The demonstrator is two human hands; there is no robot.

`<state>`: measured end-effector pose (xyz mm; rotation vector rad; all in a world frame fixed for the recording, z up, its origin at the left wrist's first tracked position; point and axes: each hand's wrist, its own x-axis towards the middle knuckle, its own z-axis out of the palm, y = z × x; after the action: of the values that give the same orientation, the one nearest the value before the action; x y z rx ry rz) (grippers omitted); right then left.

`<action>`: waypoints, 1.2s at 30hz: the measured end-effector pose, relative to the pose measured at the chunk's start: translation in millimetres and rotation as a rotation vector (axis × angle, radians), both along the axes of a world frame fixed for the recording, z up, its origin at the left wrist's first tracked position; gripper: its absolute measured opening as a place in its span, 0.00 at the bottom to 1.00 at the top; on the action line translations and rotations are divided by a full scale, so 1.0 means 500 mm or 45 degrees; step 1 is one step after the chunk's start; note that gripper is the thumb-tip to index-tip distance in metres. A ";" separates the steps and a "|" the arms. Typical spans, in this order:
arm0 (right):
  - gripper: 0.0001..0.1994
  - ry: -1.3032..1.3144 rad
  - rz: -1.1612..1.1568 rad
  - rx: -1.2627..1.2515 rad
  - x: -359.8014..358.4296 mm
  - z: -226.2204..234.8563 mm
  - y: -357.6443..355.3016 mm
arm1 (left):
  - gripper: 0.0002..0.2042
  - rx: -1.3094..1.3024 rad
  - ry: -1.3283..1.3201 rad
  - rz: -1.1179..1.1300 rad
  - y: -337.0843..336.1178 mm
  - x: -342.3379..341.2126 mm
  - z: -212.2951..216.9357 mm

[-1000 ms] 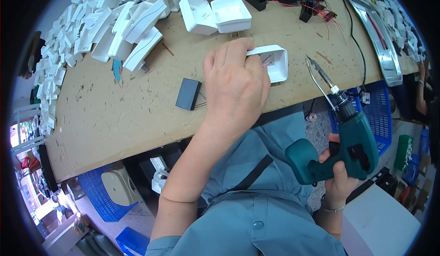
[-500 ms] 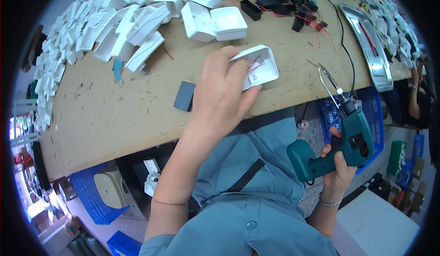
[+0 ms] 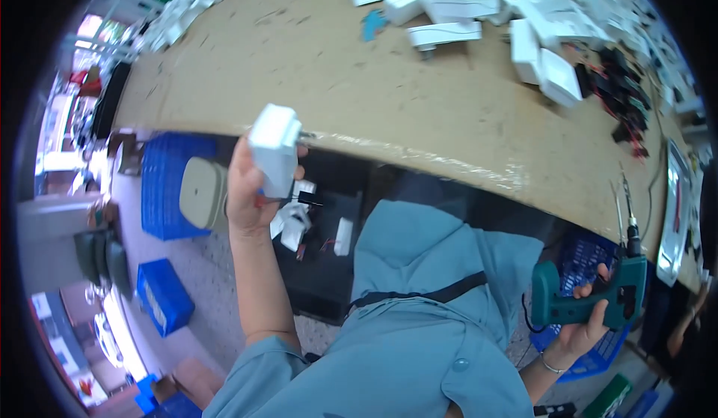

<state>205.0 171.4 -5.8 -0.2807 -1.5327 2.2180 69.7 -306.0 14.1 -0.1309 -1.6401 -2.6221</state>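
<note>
My left hand [image 3: 250, 193] holds a white plastic housing [image 3: 275, 148] with a small dark part hanging from it, off the near left edge of the wooden bench [image 3: 389, 96], above a dark bin [image 3: 329, 261] with white parts inside. Low at the right, in front of a blue crate [image 3: 587, 268], my right hand [image 3: 587, 321] grips a green electric screwdriver [image 3: 598, 294] with its bit pointing up. More white housings [image 3: 479, 14] lie piled at the far side of the bench.
Black parts with red wires [image 3: 624, 89] lie at the bench's right. A metal tray [image 3: 673, 208] sits at the far right. Blue crates [image 3: 168, 186] and a beige container [image 3: 198, 193] stand on the floor at the left.
My left hand lifted the white housing off the bench and carried it down to the left, past the bench edge. The view swung left. The screwdriver stays low at the right.
</note>
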 end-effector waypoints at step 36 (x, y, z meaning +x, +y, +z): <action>0.33 0.056 -0.205 -0.032 -0.029 0.019 0.019 | 0.06 -1.781 1.161 -0.321 0.575 -0.262 0.069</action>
<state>190.7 181.1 3.8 -0.3482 -1.4089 2.1054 -61.5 -18.3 48.5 -1.3041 -2.5363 -0.6473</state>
